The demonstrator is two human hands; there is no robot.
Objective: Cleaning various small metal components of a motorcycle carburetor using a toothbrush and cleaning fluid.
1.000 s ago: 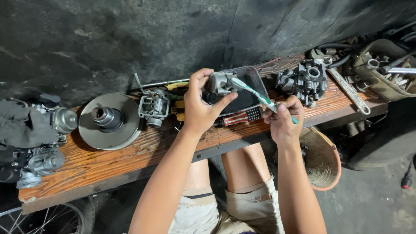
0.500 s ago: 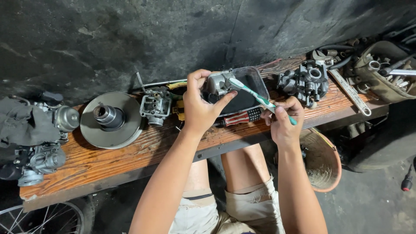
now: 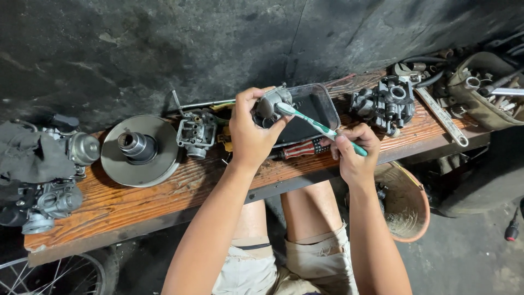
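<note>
My left hand [image 3: 248, 134] grips a small grey metal carburetor part [image 3: 271, 101] and holds it up over a clear plastic tray [image 3: 322, 104] of dark liquid. My right hand [image 3: 356, 148] holds a green and white toothbrush [image 3: 319, 127] whose head touches the metal part. Both hands hover above a worn wooden bench [image 3: 164, 191]. A carburetor body [image 3: 195, 133] lies just left of my left hand, and a screwdriver with a striped handle [image 3: 299, 148] rests under my hands.
A round metal pulley disc [image 3: 139, 149] sits left of centre. Engine parts and a dark rag [image 3: 38, 164] crowd the bench's left end. Another carburetor [image 3: 385, 105], a wrench [image 3: 441, 117] and a bag of tools [image 3: 486, 90] are at right. A basin [image 3: 406, 205] stands on the floor.
The toothbrush head has shifted slightly along the metal part while my left hand keeps holding it in the same place.
</note>
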